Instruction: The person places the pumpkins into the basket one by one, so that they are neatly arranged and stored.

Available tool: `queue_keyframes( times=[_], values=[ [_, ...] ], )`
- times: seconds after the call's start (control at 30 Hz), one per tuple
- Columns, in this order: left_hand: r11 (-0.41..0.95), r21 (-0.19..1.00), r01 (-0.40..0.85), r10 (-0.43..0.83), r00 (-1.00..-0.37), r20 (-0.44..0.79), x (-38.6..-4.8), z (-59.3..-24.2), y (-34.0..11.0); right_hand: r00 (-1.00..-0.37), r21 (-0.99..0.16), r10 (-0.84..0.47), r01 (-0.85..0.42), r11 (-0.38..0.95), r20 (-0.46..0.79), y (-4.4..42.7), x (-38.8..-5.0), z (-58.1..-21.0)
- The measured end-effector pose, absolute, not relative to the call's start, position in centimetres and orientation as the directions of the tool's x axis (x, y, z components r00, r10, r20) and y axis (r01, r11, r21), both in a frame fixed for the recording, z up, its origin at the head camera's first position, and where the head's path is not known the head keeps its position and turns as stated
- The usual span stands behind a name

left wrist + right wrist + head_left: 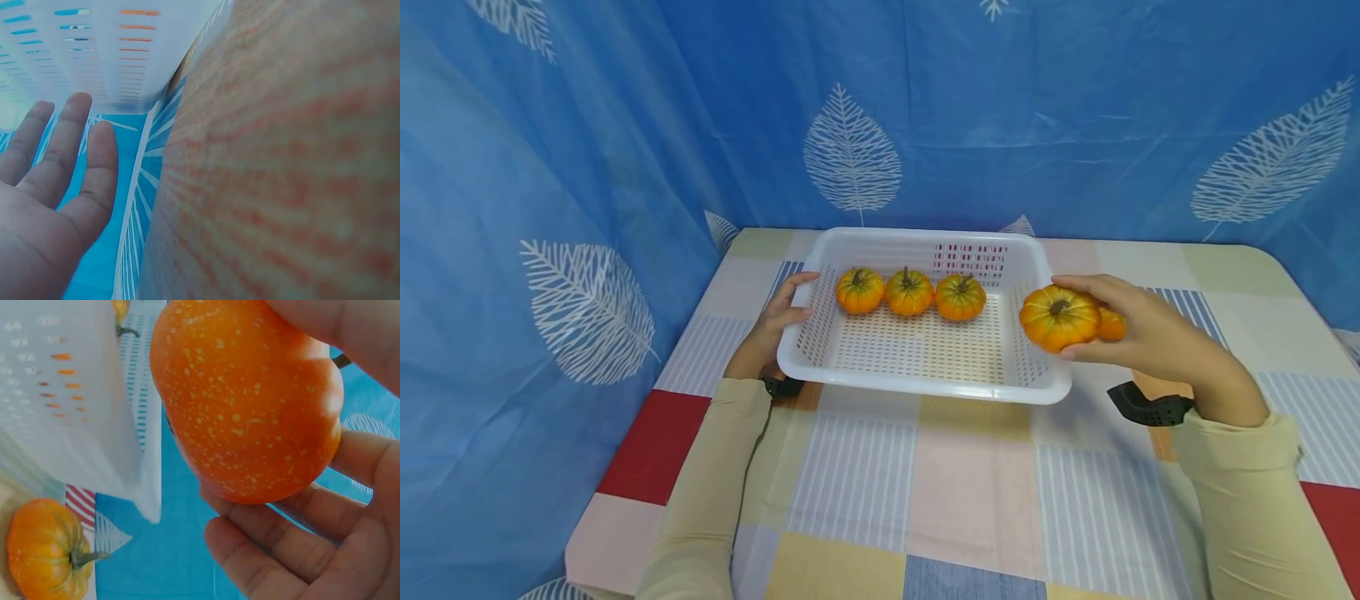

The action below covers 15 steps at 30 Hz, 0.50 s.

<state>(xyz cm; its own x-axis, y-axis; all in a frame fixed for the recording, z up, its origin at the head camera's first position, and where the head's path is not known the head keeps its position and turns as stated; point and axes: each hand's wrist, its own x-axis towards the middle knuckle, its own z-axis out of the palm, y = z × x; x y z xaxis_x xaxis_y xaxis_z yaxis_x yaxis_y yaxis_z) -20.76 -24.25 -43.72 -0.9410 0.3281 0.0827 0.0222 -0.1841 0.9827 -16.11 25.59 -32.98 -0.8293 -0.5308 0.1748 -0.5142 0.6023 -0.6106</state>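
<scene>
A white perforated basket holds three orange-yellow pumpkins in a row: left, middle and right. My left hand is at the basket's left end, its fingertips by the rim; the left wrist view has its fingers loosely extended beside the wall. My right hand grips another pumpkin between thumb and fingers at the right rim, partly over it. In the right wrist view that pumpkin shows its orange underside.
One more pumpkin shows behind my right hand, partly hidden; the right wrist view has a pumpkin outside the basket. A patchwork cloth covers the table. Blue curtains with white leaf prints hang behind and to the left.
</scene>
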Motion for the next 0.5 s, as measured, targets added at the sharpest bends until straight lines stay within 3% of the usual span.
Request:
queue_keyframes(
  times=[0.5],
  values=[
    [-0.141, 0.99, 0.024, 0.322, -0.944, 0.069, -20.9, -43.7, -24.2, -0.745, -0.612, -0.663, -0.559, 0.559, 0.075, 23.2, -18.1, -31.7]
  ],
)
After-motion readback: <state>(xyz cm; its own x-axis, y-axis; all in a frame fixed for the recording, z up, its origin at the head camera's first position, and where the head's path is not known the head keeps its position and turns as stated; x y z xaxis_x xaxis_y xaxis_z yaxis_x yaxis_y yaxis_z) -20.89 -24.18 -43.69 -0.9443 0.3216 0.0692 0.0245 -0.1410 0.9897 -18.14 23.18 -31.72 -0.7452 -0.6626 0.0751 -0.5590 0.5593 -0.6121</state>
